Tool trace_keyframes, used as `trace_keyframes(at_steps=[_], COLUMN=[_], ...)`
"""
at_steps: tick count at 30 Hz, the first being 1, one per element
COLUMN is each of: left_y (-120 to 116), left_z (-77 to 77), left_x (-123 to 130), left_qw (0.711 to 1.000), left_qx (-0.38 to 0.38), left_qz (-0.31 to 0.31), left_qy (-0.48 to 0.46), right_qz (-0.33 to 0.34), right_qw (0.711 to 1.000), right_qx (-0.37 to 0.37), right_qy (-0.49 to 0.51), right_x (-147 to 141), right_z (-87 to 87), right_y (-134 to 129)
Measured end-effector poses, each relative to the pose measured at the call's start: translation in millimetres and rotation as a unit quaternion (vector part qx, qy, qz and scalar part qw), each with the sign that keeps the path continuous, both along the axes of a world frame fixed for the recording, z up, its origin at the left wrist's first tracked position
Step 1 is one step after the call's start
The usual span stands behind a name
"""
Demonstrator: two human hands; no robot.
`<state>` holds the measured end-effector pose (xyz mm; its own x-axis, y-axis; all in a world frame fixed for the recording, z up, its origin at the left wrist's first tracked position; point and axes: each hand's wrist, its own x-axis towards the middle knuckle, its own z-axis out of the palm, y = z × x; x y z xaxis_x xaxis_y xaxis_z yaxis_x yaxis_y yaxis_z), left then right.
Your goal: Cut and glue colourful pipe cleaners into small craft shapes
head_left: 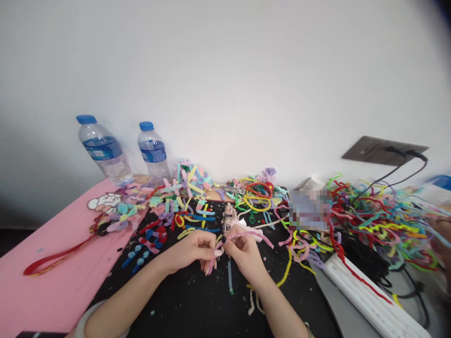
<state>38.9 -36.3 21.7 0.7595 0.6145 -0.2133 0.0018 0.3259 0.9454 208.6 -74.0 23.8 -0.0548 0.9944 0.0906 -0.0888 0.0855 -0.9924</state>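
Observation:
Near the middle of the black mat, both hands meet over a pink pipe cleaner (262, 238). My left hand (201, 249) pinches its left part, where a short pink end hangs below the fingers. My right hand (241, 249) is closed on it just to the right, and the long pink end sticks out past that hand. A small dark piece shows between the two hands; what it is I cannot make out. Below them a grey-blue pipe cleaner (230, 274) with a green tip lies on the mat (190, 305).
Two water bottles (152, 152) stand by the wall at the left. Coloured pipe-cleaner pieces (165, 220) spread behind the hands, with a large tangled pile (391, 220) at the right. A white power strip (369, 295) and black cables (362, 258) lie at the front right.

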Motion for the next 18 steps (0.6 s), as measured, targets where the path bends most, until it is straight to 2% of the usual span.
trace_keyframes(at_steps=[4,8,14,18], left_y=[2.4,4.7,7.7,5.2], left_z=[1.8,2.4,1.3,1.8], left_x=[0.9,2.1,2.3,3.0], left_qw=[0.996,0.988,0.979,0.978], left_qx=[0.048,0.087,0.15,0.131], left_qz=[0.062,0.104,0.141,0.156], left_qy=[-0.047,-0.074,0.013,0.037], right_qz=[-0.001,0.025,-0.004,-0.008], right_qw=[0.999,0.998,0.996,0.993], right_qx=[-0.015,-0.033,-0.057,-0.073], right_qy=[-0.048,-0.046,-0.073,-0.094], right_x=[0.8,-0.9,-1.5,-2.5], right_z=[3.8,4.7,11.5,16.5], right_y=[-2.0,-4.7,-4.4,-2.9])
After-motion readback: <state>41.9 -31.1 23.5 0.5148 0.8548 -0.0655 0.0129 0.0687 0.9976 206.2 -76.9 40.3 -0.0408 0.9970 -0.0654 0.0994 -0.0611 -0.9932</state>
